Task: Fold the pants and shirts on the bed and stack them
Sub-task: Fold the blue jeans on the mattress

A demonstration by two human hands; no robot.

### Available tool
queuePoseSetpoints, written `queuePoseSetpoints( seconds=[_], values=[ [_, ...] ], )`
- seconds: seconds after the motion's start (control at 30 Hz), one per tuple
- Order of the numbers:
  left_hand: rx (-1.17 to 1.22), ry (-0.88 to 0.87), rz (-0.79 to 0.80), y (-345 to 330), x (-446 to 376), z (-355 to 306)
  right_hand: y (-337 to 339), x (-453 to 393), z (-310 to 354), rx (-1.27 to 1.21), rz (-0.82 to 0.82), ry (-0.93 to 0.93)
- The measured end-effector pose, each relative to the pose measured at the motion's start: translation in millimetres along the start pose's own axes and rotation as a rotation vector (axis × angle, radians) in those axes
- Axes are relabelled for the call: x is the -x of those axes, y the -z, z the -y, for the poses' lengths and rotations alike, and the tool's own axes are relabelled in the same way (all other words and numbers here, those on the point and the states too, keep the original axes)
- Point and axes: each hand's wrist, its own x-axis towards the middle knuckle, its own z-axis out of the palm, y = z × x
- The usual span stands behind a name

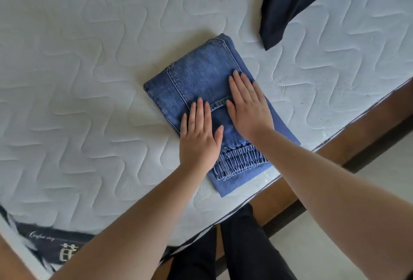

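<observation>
Folded blue jeans [196, 78] lie on top of a folded blue garment [237, 181] near the mattress's front edge, the elastic waistband toward me. My left hand [199, 136] lies flat on the jeans' near left part, fingers straight. My right hand [248, 105] presses flat on the jeans' right side, fingers straight and together. A dark navy garment [288, 0] lies unfolded at the back right of the bed, apart from the stack.
The white quilted mattress [89, 67] fills most of the view. Its wooden frame edge [357, 136] runs diagonally at the right, with pale floor beyond. My dark-trousered legs [241, 253] stand at the bed's edge.
</observation>
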Motion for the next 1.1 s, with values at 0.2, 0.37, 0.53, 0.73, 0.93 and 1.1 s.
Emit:
queuePoseSetpoints(
  seconds=[0.2,0.37,0.53,0.73,0.93,1.1],
  values=[
    [-0.008,-0.029,0.063,-20,32,-27,-25,70,-19,-0.033,0.055,-0.108],
    [-0.011,-0.095,0.147,-13,17,-19,-21,57,-23,-0.067,0.134,-0.082],
    [-0.05,-0.077,0.312,-8,7,-16,-14,55,-22,-0.098,0.227,-0.102],
    [0.02,-0.085,0.333,68,12,-43,57,91,-7,-0.258,0.303,-0.17],
    [0.077,-0.326,-0.011,167,73,-68,148,203,-9,-0.199,0.057,-0.243],
    [0.058,-0.542,-0.142,253,114,-59,218,251,2,-0.077,0.017,-0.225]
  ],
)
